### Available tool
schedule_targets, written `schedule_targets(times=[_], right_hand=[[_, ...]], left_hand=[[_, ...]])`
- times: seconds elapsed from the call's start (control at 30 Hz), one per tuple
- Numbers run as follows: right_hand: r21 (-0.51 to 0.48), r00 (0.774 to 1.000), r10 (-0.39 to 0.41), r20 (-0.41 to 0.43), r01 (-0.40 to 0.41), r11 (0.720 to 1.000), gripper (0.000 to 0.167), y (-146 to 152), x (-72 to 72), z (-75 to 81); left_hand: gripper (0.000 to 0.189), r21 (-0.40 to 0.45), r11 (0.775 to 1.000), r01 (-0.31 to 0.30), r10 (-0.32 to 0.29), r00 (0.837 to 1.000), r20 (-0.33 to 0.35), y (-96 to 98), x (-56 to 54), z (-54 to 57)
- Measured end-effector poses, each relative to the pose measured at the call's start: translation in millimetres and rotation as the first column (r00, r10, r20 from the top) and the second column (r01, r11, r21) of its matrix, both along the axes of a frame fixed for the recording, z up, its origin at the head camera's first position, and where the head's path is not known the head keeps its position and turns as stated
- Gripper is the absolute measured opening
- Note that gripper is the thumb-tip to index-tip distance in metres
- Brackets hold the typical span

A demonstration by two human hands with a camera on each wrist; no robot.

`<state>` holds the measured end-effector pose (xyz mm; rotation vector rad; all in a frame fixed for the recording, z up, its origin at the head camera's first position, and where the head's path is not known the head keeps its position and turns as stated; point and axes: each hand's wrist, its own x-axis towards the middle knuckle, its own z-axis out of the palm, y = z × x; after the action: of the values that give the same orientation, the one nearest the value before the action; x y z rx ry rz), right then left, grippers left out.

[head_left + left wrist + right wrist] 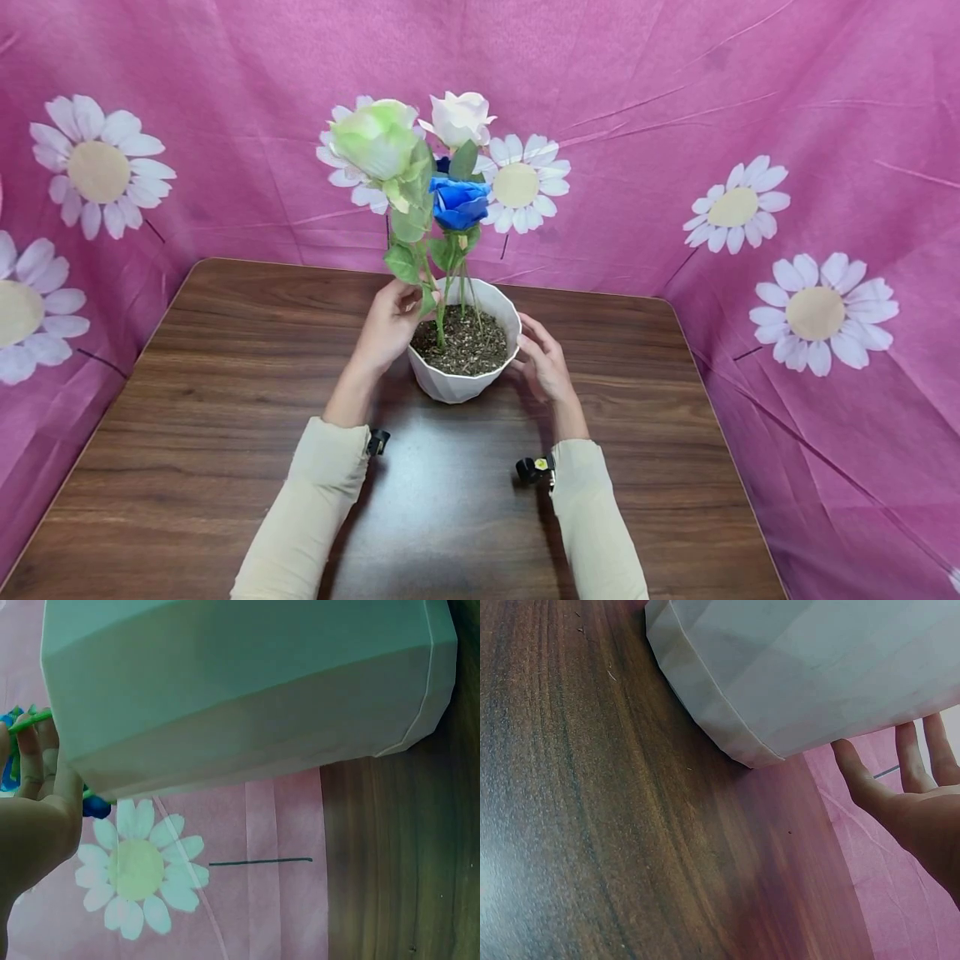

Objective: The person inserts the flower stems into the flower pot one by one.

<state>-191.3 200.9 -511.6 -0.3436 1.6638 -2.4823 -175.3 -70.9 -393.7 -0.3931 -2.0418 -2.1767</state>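
A white faceted flowerpot (453,387) filled with dark soil (468,342) stands upright on the table. From the soil rise a pale green-and-white rose (375,137), a white rose (460,119) and a blue rose (459,204); another dark blue bloom shows partly behind them. At the pot's left rim, my left hand (386,325) pinches the green rose's stem (31,720), with some fingertips hidden by leaves in the head view. My right hand (546,362) touches the pot's right side with extended, slightly bent fingers (911,757).
The wooden table (225,400) has its back edge close behind the pot. A pink cloth (615,83) printed with white daisies hangs around the back and sides. Black wrist cameras (532,470) sit at both cuffs.
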Motion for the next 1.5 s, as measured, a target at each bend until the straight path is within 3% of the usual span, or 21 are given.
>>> schedule_targets(times=[0.17,0.33,0.7,0.97,1.2,1.5], right_hand=[[0.014,1.0,-0.026,-0.007,0.026,1.0,0.044,-8.0,8.4,16.1],[0.008,0.997,-0.059,0.041,0.059,0.998,0.046,-13.7,13.0,27.2],[-0.007,0.997,-0.066,0.05,0.066,0.998,0.044,-14.3,11.9,26.3],[-0.007,0.997,-0.058,0.052,0.058,0.998,0.041,-14.1,12.8,26.3],[-0.01,0.998,-0.051,0.033,0.051,0.999,0.042,-12.6,13.0,23.5],[0.033,1.0,-0.015,0.003,0.015,0.999,0.039,-2.9,4.6,9.0]], left_hand=[[0.025,-0.036,0.999,0.025,-0.025,1.0,-0.005,6.0,0.3,-0.8],[0.029,-0.064,0.997,0.041,-0.041,0.999,-0.004,11.0,-0.4,0.0],[0.013,-0.23,0.973,0.005,-0.039,0.989,-0.144,22.3,-2.3,2.8],[0.006,-0.32,0.947,-0.04,-0.046,0.965,-0.259,28.3,-6.5,-2.1],[0.01,-0.423,0.894,-0.148,-0.048,0.907,-0.419,28.8,-10.0,-9.7],[0.009,-0.464,0.868,-0.177,-0.058,0.892,-0.449,29.6,-12.0,-14.1]])
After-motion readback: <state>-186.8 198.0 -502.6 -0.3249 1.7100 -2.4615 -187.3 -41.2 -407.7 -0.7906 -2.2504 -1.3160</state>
